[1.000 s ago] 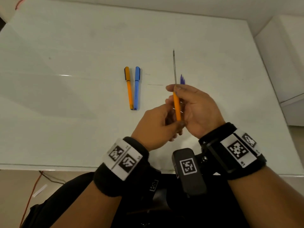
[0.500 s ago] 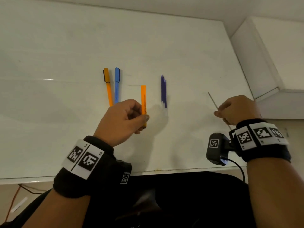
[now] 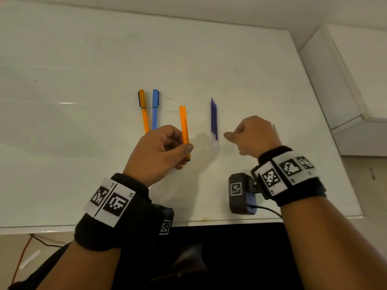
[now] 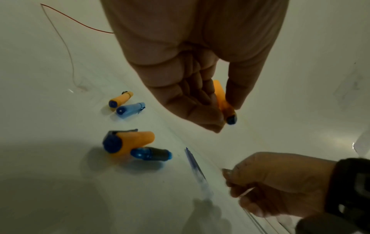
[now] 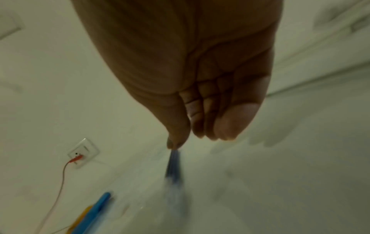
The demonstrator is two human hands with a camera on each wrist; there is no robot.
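My left hand (image 3: 180,150) pinches an open orange pen barrel (image 3: 184,124) between thumb and fingers and holds it over the table; the left wrist view shows the barrel (image 4: 222,98) in that pinch. My right hand (image 3: 236,137) hovers just right of a bundle of blue refills (image 3: 214,118), thumb pointing at them and fingers curled. A thin grey refill tip (image 3: 274,127) shows behind that hand; whether the hand holds it is hidden. An orange cap (image 4: 132,142) and a blue-black tip piece (image 4: 152,154) lie on the table.
A capped orange pen (image 3: 144,111) and a capped blue pen (image 3: 155,109) lie side by side left of the barrel on the white table (image 3: 83,59). A white cabinet (image 3: 356,80) stands along the right edge. A wall socket (image 5: 83,152) has a red wire.
The thin refill came out of the orange barrel and the hands parted. My right hand carried it to the right, then moved back left toward the blue refills. The left hand kept the barrel.
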